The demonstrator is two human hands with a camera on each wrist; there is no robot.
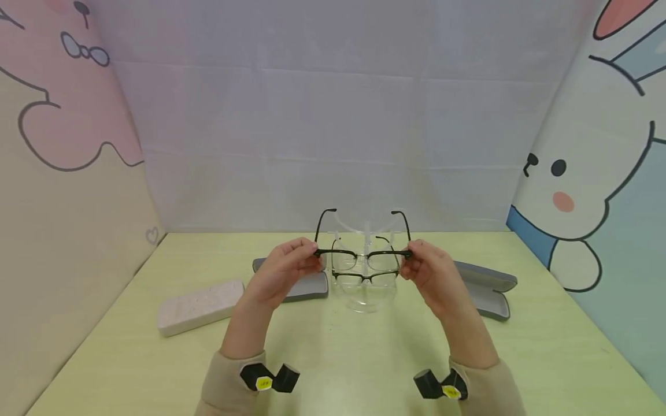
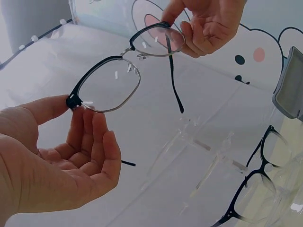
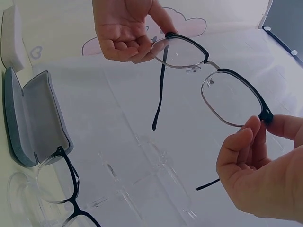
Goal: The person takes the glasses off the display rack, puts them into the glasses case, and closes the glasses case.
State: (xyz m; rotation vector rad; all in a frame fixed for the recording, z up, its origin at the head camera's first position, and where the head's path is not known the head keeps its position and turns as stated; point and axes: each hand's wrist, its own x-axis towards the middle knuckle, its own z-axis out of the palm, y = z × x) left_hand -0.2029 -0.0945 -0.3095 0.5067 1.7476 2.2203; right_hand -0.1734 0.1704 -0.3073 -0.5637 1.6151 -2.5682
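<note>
Both hands hold up one pair of black half-rim glasses (image 1: 382,252), temples unfolded and pointing away toward the back wall. My left hand (image 1: 283,268) pinches the left front corner between thumb and fingers; my right hand (image 1: 429,274) pinches the right one. In the left wrist view the lenses of the half-rim glasses (image 2: 113,84) show thin metal lower rims. Behind and below them stands a clear plastic display stand (image 1: 367,231). A second pair of dark-framed glasses (image 1: 366,278) sits on its lower level. Its upper arms show bare in the right wrist view.
Left of the stand lies an open grey glasses case (image 1: 309,287), partly hidden by my left hand. Another open grey case (image 1: 486,289) lies to the right, partly behind my right hand. Farther left rests a closed pale case (image 1: 200,306). Cloth walls border the yellow table (image 1: 359,364).
</note>
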